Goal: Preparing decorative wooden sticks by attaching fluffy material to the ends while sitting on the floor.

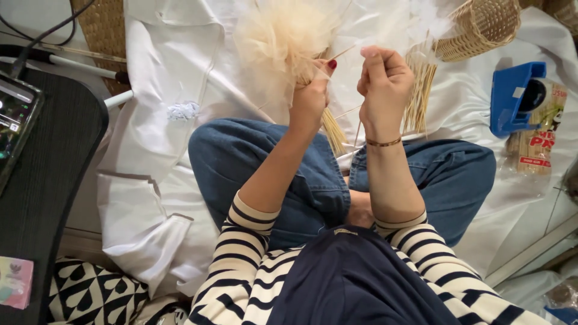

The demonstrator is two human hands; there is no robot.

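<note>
Your left hand (310, 99) is clenched around a bundle (283, 42) of fluffy-topped sticks held above your lap, your right hand (382, 84) pinches one thin stick (346, 112), and the basket (481, 27) beyond looks empty.

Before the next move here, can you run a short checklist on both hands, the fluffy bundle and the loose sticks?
1. Left hand grips the bundle of thin sticks under the cream fluffy tuft: ok.
2. Right hand pinches a single stick beside the tuft: cannot tell, too thin to confirm.
3. Hands apart, not tangled: ok.
4. Spare sticks lie on the white cloth within view: ok.
5. Wicker basket lies tipped on its side: ok.
6. Blue tape dispenser is apart from both hands: ok.
</note>
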